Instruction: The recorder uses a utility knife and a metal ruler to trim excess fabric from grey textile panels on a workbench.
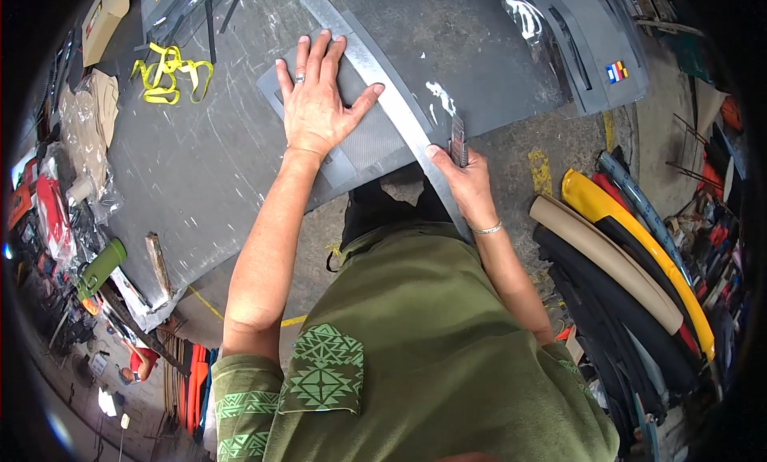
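Observation:
My left hand (pixel 319 111) lies flat with fingers spread on a grey textured sheet (pixel 374 142) on the dark worktable (pixel 200 158). Its thumb rests on a long metal straightedge (pixel 395 103), which runs slantwise across the sheet and past the near table edge towards my body. Closed around a utility knife (pixel 458 138), my right hand (pixel 467 182) is beside the straightedge just off that edge. The knife points away from me, and the right thumb is against the straightedge. Whether the knife's tip touches anything is hard to make out.
A tangled yellow strap (pixel 170 73) lies at the table's far left. Grey panels with a small coloured patch (pixel 617 71) sit at the far right. Rolls of material, including a yellow roll (pixel 639 254), stand to my right. A wooden stick (pixel 157 264) lies at the left edge.

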Tool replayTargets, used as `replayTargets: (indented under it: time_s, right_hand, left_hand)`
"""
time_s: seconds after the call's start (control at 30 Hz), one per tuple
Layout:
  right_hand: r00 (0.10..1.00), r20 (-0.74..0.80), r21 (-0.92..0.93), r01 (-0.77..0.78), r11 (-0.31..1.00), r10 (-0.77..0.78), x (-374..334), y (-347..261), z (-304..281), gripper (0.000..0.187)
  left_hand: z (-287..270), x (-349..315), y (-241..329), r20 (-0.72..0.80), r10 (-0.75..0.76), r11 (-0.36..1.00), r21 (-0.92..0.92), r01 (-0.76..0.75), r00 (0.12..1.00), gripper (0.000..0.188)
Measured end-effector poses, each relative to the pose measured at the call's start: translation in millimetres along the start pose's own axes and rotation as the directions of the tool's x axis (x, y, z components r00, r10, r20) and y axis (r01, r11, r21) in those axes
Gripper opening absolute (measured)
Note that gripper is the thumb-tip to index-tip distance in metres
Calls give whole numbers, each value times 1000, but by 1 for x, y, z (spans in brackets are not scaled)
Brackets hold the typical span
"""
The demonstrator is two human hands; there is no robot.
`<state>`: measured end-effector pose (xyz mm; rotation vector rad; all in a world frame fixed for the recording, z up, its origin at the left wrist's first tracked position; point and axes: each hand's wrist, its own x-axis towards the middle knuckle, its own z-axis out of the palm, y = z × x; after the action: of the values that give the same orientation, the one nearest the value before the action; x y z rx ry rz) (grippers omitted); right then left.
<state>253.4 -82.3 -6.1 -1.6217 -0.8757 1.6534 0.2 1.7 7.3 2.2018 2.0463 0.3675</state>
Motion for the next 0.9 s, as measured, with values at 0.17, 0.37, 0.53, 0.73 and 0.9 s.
replayTargets:
  time_s: [0.17, 0.37, 0.53, 0.73, 0.9]
  right_hand:
    - [1000, 17, -28, -12, 1000, 13, 1, 0, -2, 21]
    - [999, 24, -99, 28, 995, -26, 4, 7, -5, 20]
    - [999, 40, -154, 37, 987, -31, 9, 18, -8, 19]
    - [998, 18, -105, 55, 993, -53, 10, 17, -5, 17]
    - [999, 35, -67, -8, 998, 10, 16, 14, -4, 18]
  left_hand:
    - [0, 0, 0, 6, -1, 1000, 1, 1, 1000, 94]
    - [1, -1, 0, -8, 3, 1000, -5, -3, 1000, 93]
    - [3, -2, -2, -4, 8, 1000, 2, -8, 1000, 94]
    - [6, -1, -3, -39, 42, 999, 21, -41, 998, 90]
    - [1, 2, -7, 4, 44, 997, 61, -44, 999, 93]
